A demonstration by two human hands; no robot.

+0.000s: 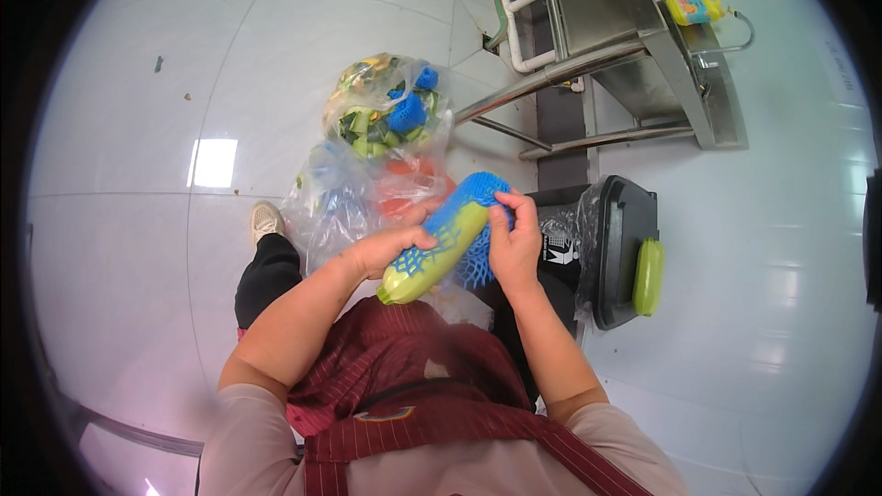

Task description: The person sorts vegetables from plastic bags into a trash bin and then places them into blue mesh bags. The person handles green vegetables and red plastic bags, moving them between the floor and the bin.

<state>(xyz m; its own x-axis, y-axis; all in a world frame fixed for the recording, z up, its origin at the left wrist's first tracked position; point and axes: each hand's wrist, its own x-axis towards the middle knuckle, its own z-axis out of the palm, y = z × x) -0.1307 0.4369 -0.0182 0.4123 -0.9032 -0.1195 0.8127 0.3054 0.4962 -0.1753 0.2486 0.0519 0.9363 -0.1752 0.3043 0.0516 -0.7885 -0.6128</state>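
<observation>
A pale green zucchini (441, 253) lies slantwise between my hands in front of the apron, partly inside a blue foam mesh sleeve (475, 187). My left hand (391, 242) holds its lower part, the thumb across the mesh near the stem end. The fingers of my right hand (515, 234) pinch the bunched mesh at the far end, and torn-looking mesh hangs down below it. The stem end is bare. Another green zucchini (648, 277), without mesh, lies at the right beside the black bin lid.
A clear plastic bag (355, 103) with vegetable scraps and blue mesh stands on the tiled floor ahead. Nearer are another plastic bag (331, 203) and something red (406, 186). A black lidded bin (620, 220) is at the right, below a steel sink stand (599, 7) with a yellow bottle (694, 8).
</observation>
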